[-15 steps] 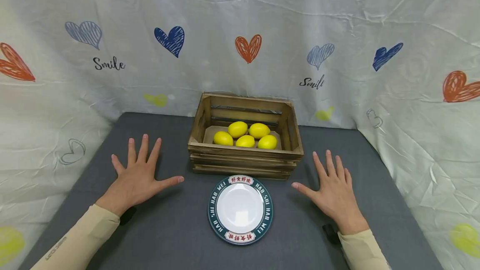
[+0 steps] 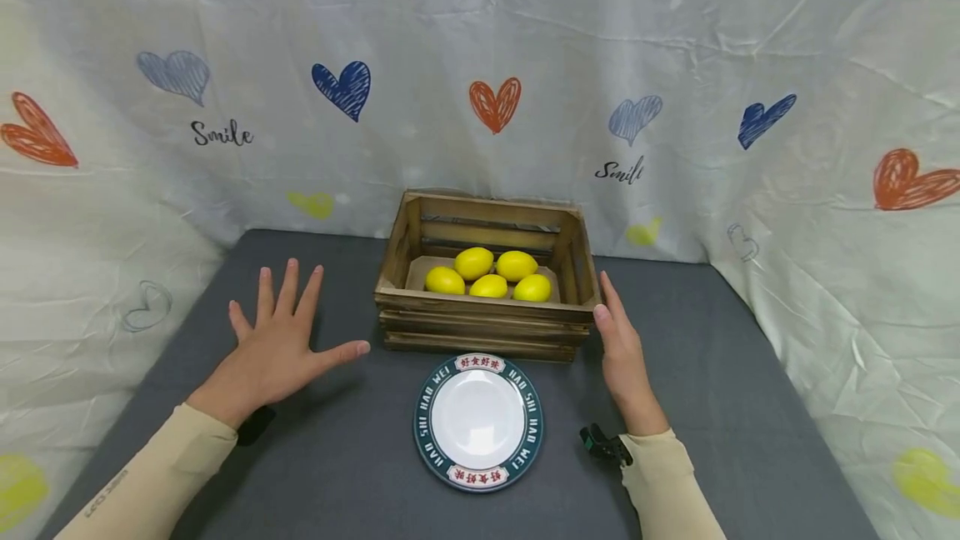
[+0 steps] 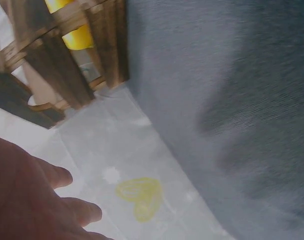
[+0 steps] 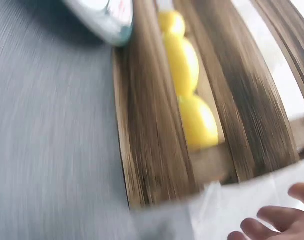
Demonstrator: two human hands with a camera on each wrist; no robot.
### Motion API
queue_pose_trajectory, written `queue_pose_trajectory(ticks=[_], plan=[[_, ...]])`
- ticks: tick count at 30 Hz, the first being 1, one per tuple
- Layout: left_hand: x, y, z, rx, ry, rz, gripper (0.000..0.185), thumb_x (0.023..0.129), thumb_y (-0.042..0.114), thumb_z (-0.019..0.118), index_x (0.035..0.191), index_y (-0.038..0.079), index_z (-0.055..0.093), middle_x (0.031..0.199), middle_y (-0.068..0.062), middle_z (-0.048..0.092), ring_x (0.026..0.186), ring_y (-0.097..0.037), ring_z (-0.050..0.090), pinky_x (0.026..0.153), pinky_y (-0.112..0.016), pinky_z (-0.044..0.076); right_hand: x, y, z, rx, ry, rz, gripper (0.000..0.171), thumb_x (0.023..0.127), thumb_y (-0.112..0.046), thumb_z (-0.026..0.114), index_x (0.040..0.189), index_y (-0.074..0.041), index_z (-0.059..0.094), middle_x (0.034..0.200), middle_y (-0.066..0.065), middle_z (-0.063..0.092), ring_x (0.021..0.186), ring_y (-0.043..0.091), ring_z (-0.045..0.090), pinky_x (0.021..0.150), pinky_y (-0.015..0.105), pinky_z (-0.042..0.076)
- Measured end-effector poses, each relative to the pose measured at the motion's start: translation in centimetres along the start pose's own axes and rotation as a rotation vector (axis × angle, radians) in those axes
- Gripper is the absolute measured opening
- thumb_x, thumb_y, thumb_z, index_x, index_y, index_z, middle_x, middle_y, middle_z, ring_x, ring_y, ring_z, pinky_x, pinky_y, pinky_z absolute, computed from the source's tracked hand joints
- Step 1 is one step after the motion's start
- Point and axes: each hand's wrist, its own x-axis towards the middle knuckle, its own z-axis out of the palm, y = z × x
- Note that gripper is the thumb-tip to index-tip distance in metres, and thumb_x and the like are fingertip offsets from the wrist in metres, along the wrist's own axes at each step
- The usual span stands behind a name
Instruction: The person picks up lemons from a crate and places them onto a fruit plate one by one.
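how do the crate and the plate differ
The crate is brown, slatted and rectangular; the plate is round, white and dark green. The crate stands taller and holds five lemons; the plate lies low and flat. Both rest on the grey table.

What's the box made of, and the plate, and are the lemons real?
Box: wood, it seems, with a brown, partly darkened finish; streaky grain shows on its slats.

Plate: glossy, maybe ceramic or hard plastic; bright light reflects off its white middle.

Lemons: smooth, evenly yellow and a bit shiny, so perhaps plastic, but I can't be sure.
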Motion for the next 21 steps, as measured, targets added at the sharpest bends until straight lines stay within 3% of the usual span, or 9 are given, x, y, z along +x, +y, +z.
queue_pose_trajectory(ticks=[6,11,15,21], plan=[[0.8,1.6,-1.6,-0.024,0.010,0.026,0.132,0.087,0.091,0.057,0.173,0.022,-0.013,0.177,-0.011,-0.030,0.160,-0.047,-0.034,0.110,-0.094,-0.010,0.9,0.2,2.1,0.281,0.108,0.027,0.066,0.112,-0.044,0.033,0.173,-0.021,0.027,0.181,0.004,0.022,0.168,0.031,0.017,0.135,0.065,0.008],[1.5,3.7,-3.3,-0.029,0.020,0.069,0.128,0.088,0.090,0.057,0.174,0.024,-0.011,0.179,-0.011,-0.026,0.162,-0.047,-0.030,0.116,-0.090,-0.008,1.2,0.2,3.2,0.321,0.128,0.060,0.070,0.108,-0.045,0.040,0.173,-0.019,0.028,0.178,0.009,0.028,0.161,0.032,0.029,0.133,0.064,0.015],[2.4,5.5,-5.1,-0.003,0.039,0.134,0.125,0.090,0.088,0.057,0.175,0.022,-0.006,0.182,-0.016,-0.014,0.166,-0.054,-0.010,0.125,-0.083,0.004,1.4,0.3,3.7,0.332,0.151,0.077,0.073,0.106,-0.045,0.046,0.172,-0.018,0.030,0.176,0.012,0.031,0.157,0.034,0.034,0.133,0.065,0.018],[3.7,8.3,-7.7,0.041,0.078,0.226,0.117,0.092,0.087,0.054,0.176,0.021,0.005,0.183,-0.017,0.005,0.165,-0.049,0.021,0.126,-0.074,0.029,1.9,0.1,4.4,0.331,0.162,0.003,0.070,0.107,-0.044,0.043,0.173,-0.037,0.022,0.181,-0.010,0.020,0.167,0.024,0.019,0.134,0.065,0.009]])
